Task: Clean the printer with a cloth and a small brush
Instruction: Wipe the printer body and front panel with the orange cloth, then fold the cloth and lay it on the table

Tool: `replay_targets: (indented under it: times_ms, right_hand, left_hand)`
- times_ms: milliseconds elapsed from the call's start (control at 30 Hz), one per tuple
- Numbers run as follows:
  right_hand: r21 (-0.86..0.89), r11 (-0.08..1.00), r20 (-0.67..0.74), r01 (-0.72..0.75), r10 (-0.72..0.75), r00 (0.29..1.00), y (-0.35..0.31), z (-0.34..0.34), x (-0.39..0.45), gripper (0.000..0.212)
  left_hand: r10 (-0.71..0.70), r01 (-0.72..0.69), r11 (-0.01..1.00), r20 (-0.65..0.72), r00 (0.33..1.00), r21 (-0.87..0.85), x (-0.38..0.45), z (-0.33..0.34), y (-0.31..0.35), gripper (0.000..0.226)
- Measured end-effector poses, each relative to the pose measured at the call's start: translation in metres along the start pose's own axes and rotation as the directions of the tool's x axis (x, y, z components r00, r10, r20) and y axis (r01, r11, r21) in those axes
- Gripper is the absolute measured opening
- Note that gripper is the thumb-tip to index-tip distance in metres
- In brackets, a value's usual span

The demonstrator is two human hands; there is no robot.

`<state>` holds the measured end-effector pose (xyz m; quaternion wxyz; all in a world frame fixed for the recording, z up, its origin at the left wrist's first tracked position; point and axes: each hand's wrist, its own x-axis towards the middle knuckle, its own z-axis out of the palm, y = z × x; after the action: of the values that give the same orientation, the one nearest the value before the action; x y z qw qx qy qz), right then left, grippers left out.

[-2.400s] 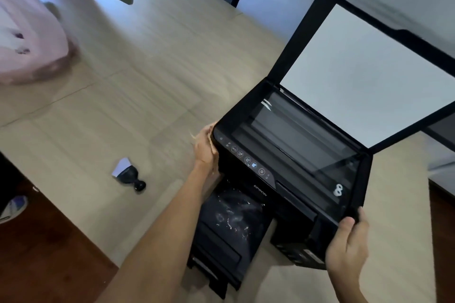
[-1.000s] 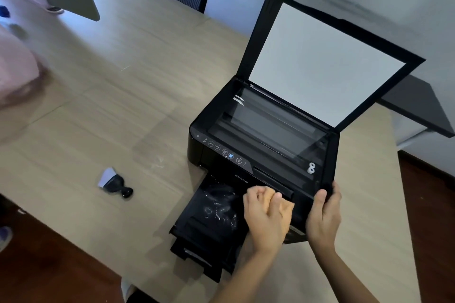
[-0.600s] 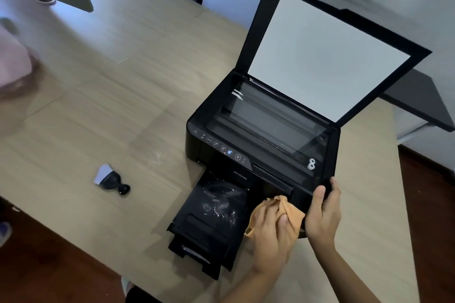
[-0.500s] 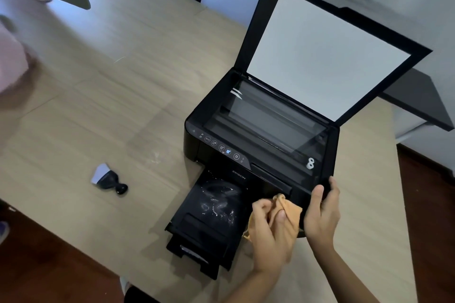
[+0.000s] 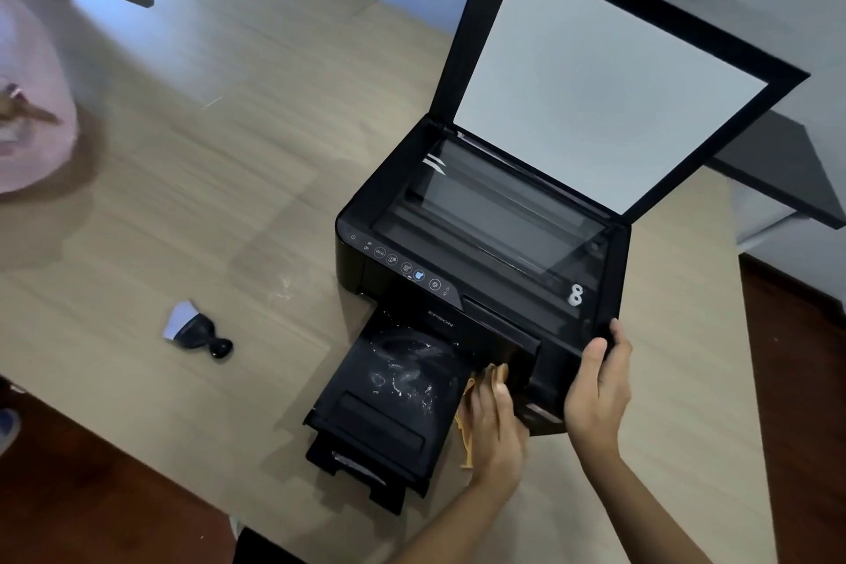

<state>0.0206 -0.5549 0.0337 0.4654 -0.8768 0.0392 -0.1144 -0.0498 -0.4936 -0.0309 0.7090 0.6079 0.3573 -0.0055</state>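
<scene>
At five o'clock of the printer (image 5: 480, 252), left hand (image 5: 496, 424) presses the cloth (image 5: 496, 373) while right hand (image 5: 597, 385) grips its corner; hard wiping could jar the tray (image 5: 380, 417).

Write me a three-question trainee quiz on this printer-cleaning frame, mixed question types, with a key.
1. True or false: the scanner lid of the printer stands raised.
2. Which hand has the cloth? A. left hand B. right hand C. neither
3. Fill in: the small brush lies on the ____, apart from both hands.

Key
1. True; its white underside faces the glass.
2. A; it presses the orange cloth against the printer's front beside the speckled paper tray, while the right hand grips the near right corner.
3. table
</scene>
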Motion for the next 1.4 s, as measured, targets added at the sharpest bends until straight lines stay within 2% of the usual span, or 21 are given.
replay_targets:
  times_ms: [67,100,133,167,200,233,300,400,467,567,667,767,867,933,1067,1133,1200,1233,1300,1367,1400]
  right_hand:
    - [0.021,1.0,0.008,-0.02,0.02,1.0,0.0,-0.001,-0.001,0.055]
    - [0.029,0.999,0.011,-0.025,0.025,1.0,0.001,-0.002,0.0,0.055]
    - [0.032,0.999,0.014,-0.024,0.023,1.0,0.002,-0.002,-0.001,0.055]
    - [0.031,0.999,0.019,-0.019,0.018,1.0,0.001,-0.003,0.0,0.055]
    - [0.029,0.999,0.028,-0.018,0.017,0.999,0.0,-0.003,0.001,0.055]
    - [0.028,0.999,0.042,-0.024,0.023,0.999,0.0,-0.003,0.001,0.056]
    - [0.008,1.0,0.065,-0.028,0.028,0.997,0.001,-0.004,0.001,0.059]
    - [-0.004,1.0,0.08,0.004,-0.003,0.997,0.002,-0.006,0.002,0.063]
    - [0.002,1.0,0.097,-0.006,0.006,0.995,0.002,-0.007,0.001,0.065]
    - [-0.004,1.0,0.117,-0.025,0.026,0.993,0.002,-0.007,0.003,0.064]
    - [0.003,0.999,0.134,-0.046,0.045,0.99,0.002,-0.009,0.003,0.063]
    - [0.01,0.999,0.133,-0.053,0.051,0.99,0.002,-0.009,0.003,0.065]
    - [0.009,0.999,0.13,-0.04,0.039,0.991,-0.001,-0.01,0.003,0.067]
    - [0.02,0.998,0.139,-0.056,0.052,0.989,-0.001,-0.01,0.001,0.062]
    - [0.051,0.993,0.245,-0.103,0.088,0.965,-0.006,-0.018,0.001,0.062]
    - [0.076,0.982,0.323,-0.174,0.141,0.936,-0.01,-0.026,0.003,0.071]
    - [0.089,0.976,0.289,-0.196,0.164,0.943,-0.013,-0.028,-0.004,0.074]
    - [0.054,0.989,0.203,-0.14,0.127,0.971,-0.017,-0.027,-0.009,0.071]
    - [0.01,0.996,0.057,0.093,-0.093,0.994,-0.038,-0.023,-0.034,0.064]
    - [0.043,0.961,0.114,0.272,-0.276,0.955,-0.064,-0.019,-0.058,0.056]
    - [0.113,0.953,0.207,0.279,-0.298,0.932,-0.076,-0.012,-0.068,0.053]
  left_hand:
    - [-0.194,0.192,0.929,0.026,0.981,-0.315,0.004,0.007,0.0,0.115]
    - [-0.299,0.319,0.792,0.125,0.946,-0.52,0.005,0.009,0.004,0.107]
    - [-0.343,0.44,0.63,0.278,0.897,-0.64,0.0,0.009,0.015,0.084]
    - [-0.324,0.508,0.502,0.393,0.861,-0.7,-0.008,0.005,0.031,0.057]
    - [-0.269,0.54,0.439,0.468,0.842,-0.719,-0.011,0.003,0.043,0.04]
    - [-0.28,0.59,0.354,0.52,0.807,-0.725,-0.009,0.005,0.047,0.037]
    - [-0.353,0.613,0.299,0.512,0.783,-0.731,-0.004,0.007,0.044,0.047]
    - [-0.444,0.571,0.312,0.415,0.794,-0.759,0.003,0.005,0.049,0.056]
    - [-0.371,0.561,0.305,0.446,0.814,-0.769,-0.001,0.007,0.048,0.053]
    - [-0.289,0.558,0.354,0.48,0.829,-0.751,-0.013,0.014,0.051,0.05]
    - [-0.379,0.516,0.412,0.374,0.846,-0.751,0.0,0.015,0.039,0.08]
    - [-0.451,0.5,0.44,0.297,0.841,-0.746,0.013,0.018,0.029,0.075]
    - [-0.44,0.494,0.5,0.283,0.852,-0.711,0.002,0.025,0.029,0.081]
    - [-0.387,0.48,0.575,0.296,0.873,-0.663,-0.019,0.019,0.047,0.075]
    - [-0.178,0.397,0.705,0.395,0.901,-0.588,-0.051,-0.021,0.082,0.029]
    - [-0.139,0.341,0.776,0.385,0.913,-0.53,-0.058,-0.044,0.085,0.034]
    - [-0.119,0.258,0.837,0.3,0.947,-0.483,-0.055,-0.071,0.087,0.029]
    - [-0.087,0.221,0.853,0.289,0.953,-0.472,-0.051,-0.084,0.088,0.029]
    - [-0.036,0.142,0.868,0.225,0.974,-0.475,-0.05,-0.121,0.109,0.025]
    - [0.023,0.079,0.885,0.213,0.977,-0.459,-0.043,-0.147,0.126,0.024]
    - [0.042,0.057,0.899,0.215,0.976,-0.434,-0.041,-0.16,0.135,0.028]
